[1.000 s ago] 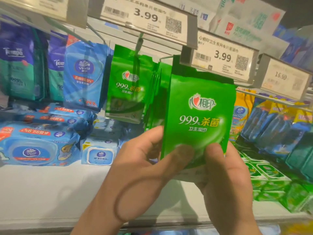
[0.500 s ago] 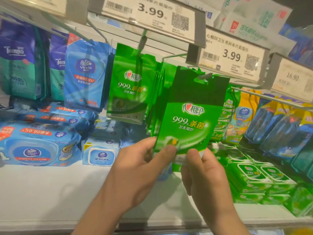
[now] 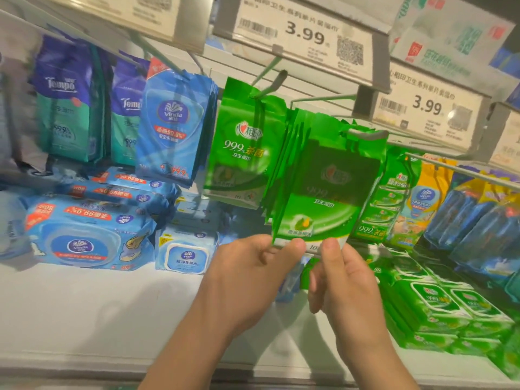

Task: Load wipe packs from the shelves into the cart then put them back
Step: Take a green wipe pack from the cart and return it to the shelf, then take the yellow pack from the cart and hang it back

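1. Nearest the camera, two bare forearms are seen reaching up and forward over the white shelf (image 3: 84,305).
2. The bottom edge of a green wipe pack (image 3: 329,198) is pinched by the left hand (image 3: 247,277) at its lower left corner and by the right hand (image 3: 346,288) just beside it; both hands are closed on the pack.
3. The pack is held upright, its long axis running straight up from the grip to the hook (image 3: 363,133). Its top appears to be at the hook's tip, though blur makes this uncertain.
4. More green packs (image 3: 242,147) are hung close on the left, nearly touching.
5. Farther back, price tags (image 3: 304,38) overhang the hook, and blue tubs (image 3: 84,232) are stacked to the left.
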`<state>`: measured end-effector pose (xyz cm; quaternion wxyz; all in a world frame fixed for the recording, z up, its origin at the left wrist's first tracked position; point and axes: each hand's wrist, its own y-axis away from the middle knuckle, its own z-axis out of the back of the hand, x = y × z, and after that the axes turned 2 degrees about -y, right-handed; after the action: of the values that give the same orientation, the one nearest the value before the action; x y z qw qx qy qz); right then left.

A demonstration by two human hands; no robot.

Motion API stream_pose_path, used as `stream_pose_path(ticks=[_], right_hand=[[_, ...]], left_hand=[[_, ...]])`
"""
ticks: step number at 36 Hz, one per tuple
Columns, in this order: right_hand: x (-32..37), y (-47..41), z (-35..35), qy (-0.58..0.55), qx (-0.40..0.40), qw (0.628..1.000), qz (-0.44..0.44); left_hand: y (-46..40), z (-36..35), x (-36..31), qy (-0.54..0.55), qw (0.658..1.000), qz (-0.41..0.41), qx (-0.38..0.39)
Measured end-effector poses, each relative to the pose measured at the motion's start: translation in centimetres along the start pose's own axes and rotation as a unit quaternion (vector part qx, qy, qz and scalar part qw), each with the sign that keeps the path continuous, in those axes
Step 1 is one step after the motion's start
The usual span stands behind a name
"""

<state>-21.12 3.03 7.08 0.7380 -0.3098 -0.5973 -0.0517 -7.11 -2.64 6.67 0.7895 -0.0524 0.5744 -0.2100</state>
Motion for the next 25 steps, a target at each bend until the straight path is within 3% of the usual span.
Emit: stream_pose_path(ticks=[6, 10, 13, 17, 22, 25], right_hand=[[-1.5, 1.2, 0.2, -0.009, -0.026, 0.998, -0.05], [-2.3, 2.9, 0.9, 0.11, -0.03, 0.991, -0.076], [-1.9, 4.2, 1.6, 0.242, 0.002, 0.965, -0.105], [-0.2, 5.8, 2.7, 0.409, 0.097, 0.898, -0.133], [0.6, 7.6, 4.4, 0.478, 0.153, 0.851, -0.153], [0.7, 9.0, 5.4, 0.46, 0.163, 0.861, -0.143]], left_hand=[[1.1, -0.7, 2.3, 0.045, 0.998, -0.009, 0.041], [2.2, -0.4, 3.9, -0.029, 0.998, -0.044, 0.04], [3.3, 0.2, 4.5, -0.11, 0.991, -0.044, 0.065], [4.6, 0.7, 4.4, -0.168, 0.981, -0.046, 0.089], [6.3, 1.1, 3.6, -0.215, 0.971, -0.036, 0.102], [7.8, 1.0, 2.4, -0.233, 0.967, -0.018, 0.1]])
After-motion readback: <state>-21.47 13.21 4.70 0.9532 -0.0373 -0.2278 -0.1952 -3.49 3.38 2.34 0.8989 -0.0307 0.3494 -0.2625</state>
